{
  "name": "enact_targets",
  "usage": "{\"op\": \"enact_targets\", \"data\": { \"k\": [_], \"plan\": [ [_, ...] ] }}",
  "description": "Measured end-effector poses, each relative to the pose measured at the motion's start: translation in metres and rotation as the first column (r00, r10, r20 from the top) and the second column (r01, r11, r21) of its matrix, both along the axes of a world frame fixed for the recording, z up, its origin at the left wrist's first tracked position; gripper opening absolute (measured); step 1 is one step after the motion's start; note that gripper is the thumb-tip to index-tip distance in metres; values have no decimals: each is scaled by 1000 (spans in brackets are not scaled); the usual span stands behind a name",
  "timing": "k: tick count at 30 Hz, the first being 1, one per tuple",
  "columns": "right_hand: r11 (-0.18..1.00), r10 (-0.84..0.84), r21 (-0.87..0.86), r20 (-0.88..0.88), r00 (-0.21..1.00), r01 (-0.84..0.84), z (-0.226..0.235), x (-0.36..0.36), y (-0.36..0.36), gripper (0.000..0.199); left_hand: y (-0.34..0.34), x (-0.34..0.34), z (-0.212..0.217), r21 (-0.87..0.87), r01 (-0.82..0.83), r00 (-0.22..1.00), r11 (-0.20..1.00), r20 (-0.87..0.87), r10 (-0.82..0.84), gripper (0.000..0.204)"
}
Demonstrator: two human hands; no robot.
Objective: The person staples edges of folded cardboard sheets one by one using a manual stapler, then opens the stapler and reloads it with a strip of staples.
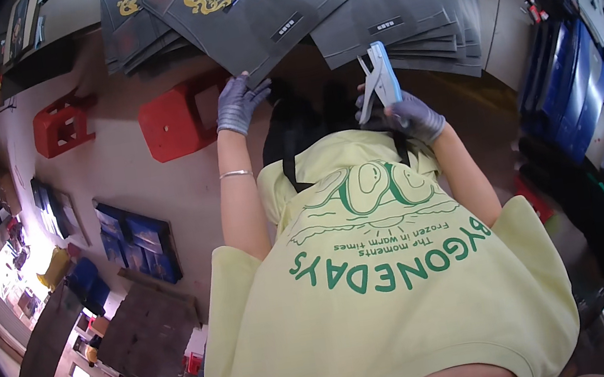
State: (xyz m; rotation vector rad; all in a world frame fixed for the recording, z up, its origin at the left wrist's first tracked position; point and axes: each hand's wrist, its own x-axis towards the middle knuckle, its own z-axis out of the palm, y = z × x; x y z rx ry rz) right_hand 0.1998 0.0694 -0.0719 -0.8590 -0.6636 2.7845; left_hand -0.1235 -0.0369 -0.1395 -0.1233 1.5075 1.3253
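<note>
My left hand (240, 106), in a grey glove, is at the near corner of a flat dark grey paper bag (276, 17) with gold and red print. Its fingers close on that corner, though the underside of the grip is hidden. This bag lies aslant, overlapping other bags. In my right hand (416, 115), also gloved, is a plier stapler (379, 83) with silver handles and a light blue side. It points up, just short of the near edge of the right stack of similar bags (385, 12), touching none that I can see.
Further bags (126, 27) spread to the left on the work surface. Two red plastic stools (171, 122) (62, 124) stand on the floor at left. Blue panels (555, 80) lean at the right, near a person in dark clothes (594, 207). A pallet of blue packs (136, 240) lies at left.
</note>
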Motion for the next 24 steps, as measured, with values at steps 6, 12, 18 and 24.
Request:
{"op": "enact_targets", "data": {
  "k": [6,12,18,24],
  "plan": [
    [922,-91,387,286,954,-28,-16,12,32,70,-15,-6,6,257,114,993,960,-39,-107,24],
    [902,-120,426,411,904,-74,-48,12,41,53,-52,-8,28,267,160,986,950,-2,-166,31],
    [885,-64,449,376,924,-122,-45,-19,30,50,-62,-6,30,261,193,979,946,19,-205,35],
    [853,-215,522,317,924,20,-48,-24,31,48,-64,-11,29,244,197,980,950,-20,-198,34]
  ]
}}
